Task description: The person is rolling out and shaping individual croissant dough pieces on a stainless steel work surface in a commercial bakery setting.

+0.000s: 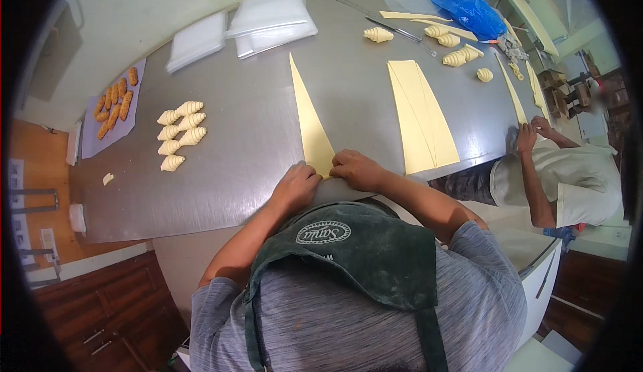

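A long, thin triangle of pale dough (308, 114) lies on the metal table in front of me, its point facing away. At its wide near end, my left hand (296, 186) grips the left corner with curled fingers. My right hand (358, 169) is closed on the right corner, and both sets of fingertips are partly hidden. To the right lies a flat dough sheet (422, 120) marked with cut lines into triangles. Several rolled raw croissants (193, 136) stand in two rows to the left.
Browned pastries (124, 97) rest on paper at the far left. Stacked clear plastic bags (271, 17) lie along the wall. A knife (395, 29), more rolled dough (462, 55) and a blue plastic bag (469, 10) are at back right. A co-worker's hands (529, 134) handle a dough strip at right.
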Tool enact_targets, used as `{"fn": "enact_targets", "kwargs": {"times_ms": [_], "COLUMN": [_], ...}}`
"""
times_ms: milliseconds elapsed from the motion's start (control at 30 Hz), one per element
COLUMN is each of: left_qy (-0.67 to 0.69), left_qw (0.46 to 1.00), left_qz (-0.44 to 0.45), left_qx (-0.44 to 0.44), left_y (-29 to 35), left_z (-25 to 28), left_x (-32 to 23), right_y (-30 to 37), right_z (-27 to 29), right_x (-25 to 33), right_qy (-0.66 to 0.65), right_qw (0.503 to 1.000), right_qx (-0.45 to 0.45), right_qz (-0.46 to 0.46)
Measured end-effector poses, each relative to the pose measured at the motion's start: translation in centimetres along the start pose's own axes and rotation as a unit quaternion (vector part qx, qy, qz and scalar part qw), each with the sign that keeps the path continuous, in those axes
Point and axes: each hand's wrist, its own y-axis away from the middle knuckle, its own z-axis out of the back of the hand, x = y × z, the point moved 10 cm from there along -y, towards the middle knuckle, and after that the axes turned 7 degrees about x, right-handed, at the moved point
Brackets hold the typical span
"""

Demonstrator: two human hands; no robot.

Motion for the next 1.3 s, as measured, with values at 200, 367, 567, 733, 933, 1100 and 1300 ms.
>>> {"fn": "enact_targets", "kwargs": {"times_ms": [200, 367, 567, 733, 933, 1100, 1300], "left_qy": [0.015, -0.012, -0.041, -0.051, -0.041, -0.037, -0.039], "left_qw": [0.997, 0.997, 0.995, 0.991, 0.988, 0.991, 0.991], "left_qz": [-0.046, -0.048, -0.052, -0.053, -0.062, -0.032, -0.004], "left_qx": [-0.061, -0.051, -0.079, -0.11, -0.136, -0.125, -0.125], "left_y": [0.6, 0.5, 0.5, 0.7, 0.7, 1.0, 0.7], "left_z": [0.7, 0.0, 0.9, 1.4, 2.3, 1.8, 2.1], "left_x": [-0.7, -0.8, -1.2, -1.4, -1.2, -0.1, 0.1], "right_y": [0.3, 0.7, 1.0, 1.1, 1.2, 1.2, 1.0], "right_z": [0.6, 0.9, 1.5, 1.9, 1.7, 1.9, 2.5], "right_x": [1.2, 1.5, 1.6, 2.1, 1.7, 1.9, 1.6], "right_qy": [0.032, 0.069, 0.129, 0.135, 0.144, 0.165, 0.164], "right_qw": [0.999, 0.994, 0.987, 0.984, 0.983, 0.978, 0.978], "right_qx": [-0.023, -0.064, -0.093, -0.108, -0.108, -0.123, -0.13], "right_qz": [0.03, 0.058, 0.026, 0.037, 0.04, 0.044, -0.005]}}
